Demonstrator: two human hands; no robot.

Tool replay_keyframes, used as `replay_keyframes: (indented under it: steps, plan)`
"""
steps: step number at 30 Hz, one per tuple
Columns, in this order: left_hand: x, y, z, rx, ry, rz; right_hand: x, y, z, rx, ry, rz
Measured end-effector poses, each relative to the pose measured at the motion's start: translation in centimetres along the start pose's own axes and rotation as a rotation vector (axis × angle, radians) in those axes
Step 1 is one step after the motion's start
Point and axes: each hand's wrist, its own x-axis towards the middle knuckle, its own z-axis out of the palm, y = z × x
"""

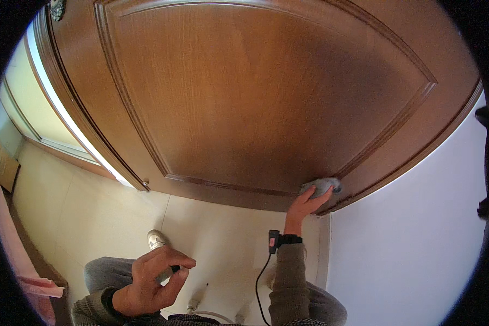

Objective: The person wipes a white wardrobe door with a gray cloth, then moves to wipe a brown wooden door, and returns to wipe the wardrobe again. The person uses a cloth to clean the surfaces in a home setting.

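Note:
My right hand (305, 203) holds a grey cloth (324, 187) against the lower right corner of a brown wooden door (228, 102). The cloth lies over the moulding where the raised panel's lower and right edges meet. Over my lap, my left hand (153, 281) hangs apart from the door. Its fingers are bent, with a small gap between thumb and forefinger tips, and no held thing can be made out. A black strap with a small device (274, 241) and a cable sits on my right wrist.
A white wall (403, 228) borders the door on the right. Pale floor tiles (220, 228) run beneath it. Pink fabric (36, 285) and a cardboard-coloured box (4, 165) stand at the left. Low by my legs is the leg of a seat or stand (192, 305).

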Motion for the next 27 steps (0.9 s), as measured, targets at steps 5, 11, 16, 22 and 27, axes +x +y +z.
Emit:
replay_keyframes:
  steps: [5, 11, 16, 22, 27]
  plan:
    - [-0.6, 1.2, -1.3, -0.03, -0.025, -0.077, -6.1, 3.0, 1.8, 0.365, 0.0, 0.576]
    - [-1.8, 2.9, -2.2, -0.038, -0.17, 0.157, -15.5, -4.9, 7.5, 0.423, -0.088, 0.798]
    - [-1.3, 1.9, -1.4, 0.044, -0.152, 0.174, -23.1, -10.6, 9.6, 0.411, -0.513, 0.775]
    - [-1.7, 1.6, -3.5, 0.059, -0.153, 0.21, -16.8, -6.6, 5.2, 0.415, -0.123, 0.825]
    - [-1.7, 1.0, -4.0, -0.004, -0.115, 0.214, -16.8, -5.5, 7.9, 0.544, -0.131, 0.892]
